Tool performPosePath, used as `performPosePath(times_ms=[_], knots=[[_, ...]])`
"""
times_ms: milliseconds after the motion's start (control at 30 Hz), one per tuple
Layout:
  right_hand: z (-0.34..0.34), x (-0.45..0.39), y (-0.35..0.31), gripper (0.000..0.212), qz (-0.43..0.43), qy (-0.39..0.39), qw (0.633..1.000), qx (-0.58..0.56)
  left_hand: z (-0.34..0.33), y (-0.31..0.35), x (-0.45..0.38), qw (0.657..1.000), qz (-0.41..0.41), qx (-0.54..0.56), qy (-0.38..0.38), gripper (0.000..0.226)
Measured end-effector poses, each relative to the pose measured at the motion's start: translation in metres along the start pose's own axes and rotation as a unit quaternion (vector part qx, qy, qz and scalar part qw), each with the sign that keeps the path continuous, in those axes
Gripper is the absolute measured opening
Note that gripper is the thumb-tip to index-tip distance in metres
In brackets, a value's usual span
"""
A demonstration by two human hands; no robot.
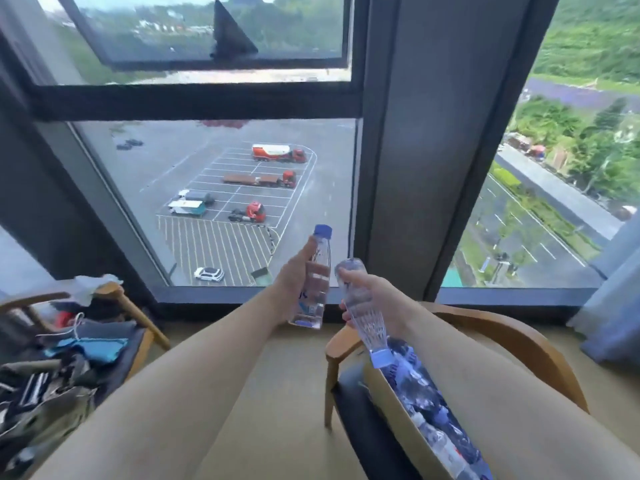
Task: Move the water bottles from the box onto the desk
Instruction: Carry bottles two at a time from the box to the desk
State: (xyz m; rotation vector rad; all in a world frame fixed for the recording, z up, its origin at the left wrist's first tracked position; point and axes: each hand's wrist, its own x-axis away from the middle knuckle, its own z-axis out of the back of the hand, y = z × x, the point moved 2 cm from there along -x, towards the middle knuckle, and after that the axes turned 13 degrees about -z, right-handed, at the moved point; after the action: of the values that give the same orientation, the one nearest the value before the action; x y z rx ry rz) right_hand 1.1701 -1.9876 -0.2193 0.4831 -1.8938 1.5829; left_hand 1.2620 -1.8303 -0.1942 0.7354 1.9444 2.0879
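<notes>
I have both hands full: left hand [294, 285] wraps an upright bottle [313, 282], right hand [374, 299] an inverted bottle [363, 306] above the box [398, 410] on the chair [519, 341]. No counter in view; turning blind, I may drop one.

1. Two hands: the left hand [292, 285] and the right hand [375, 299].
2. Two water bottles held up: an upright bottle [313, 282] with its blue cap on top, and an inverted bottle [363, 313] with its cap pointing down.
3. One cardboard box [398, 420] with more bottles packed inside; their number cannot be counted.
4. Two wooden chairs: the left chair [117, 299] and the right chair [512, 341].
</notes>
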Motion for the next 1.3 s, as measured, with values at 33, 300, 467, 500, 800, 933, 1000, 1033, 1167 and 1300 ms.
performPosePath(times_ms=[33,300,467,500,800,933,1000,1033,1167,1300], knots=[[-0.025,-0.002,-0.005,0.069,0.008,-0.017,1.000,0.014,0.023,0.003,0.012,1.000,-0.009,0.000,0.013,0.075],[-0.263,-0.008,-0.007,0.066,0.028,-0.140,0.984,0.104,0.248,-0.007,0.132,0.985,-0.037,-0.019,0.169,0.077],[-0.413,0.000,0.015,0.054,0.040,-0.223,0.963,0.149,0.371,-0.026,0.221,0.963,-0.024,0.043,0.265,0.083],[-0.441,0.003,0.020,0.054,0.038,-0.239,0.957,0.157,0.391,-0.032,0.241,0.958,-0.022,0.060,0.279,0.081],[-0.683,0.046,0.086,0.065,-0.006,-0.371,0.885,0.281,0.542,-0.087,0.417,0.863,-0.009,0.136,0.487,0.074],[-0.775,0.062,0.119,0.071,-0.039,-0.449,0.834,0.319,0.586,-0.117,0.484,0.818,0.007,0.189,0.544,0.081],[-0.822,0.069,0.135,0.065,-0.058,-0.478,0.814,0.323,0.608,-0.129,0.515,0.784,0.007,0.199,0.588,0.079],[-0.845,0.074,0.143,0.061,-0.067,-0.495,0.801,0.329,0.619,-0.133,0.530,0.765,0.006,0.204,0.611,0.077],[-0.931,0.093,0.165,0.055,-0.100,-0.575,0.729,0.357,0.665,-0.135,0.579,0.685,-0.012,0.205,0.699,0.078],[-1.005,0.112,0.169,0.056,-0.114,-0.620,0.673,0.386,0.700,-0.119,0.616,0.602,-0.036,0.192,0.774,0.072]])
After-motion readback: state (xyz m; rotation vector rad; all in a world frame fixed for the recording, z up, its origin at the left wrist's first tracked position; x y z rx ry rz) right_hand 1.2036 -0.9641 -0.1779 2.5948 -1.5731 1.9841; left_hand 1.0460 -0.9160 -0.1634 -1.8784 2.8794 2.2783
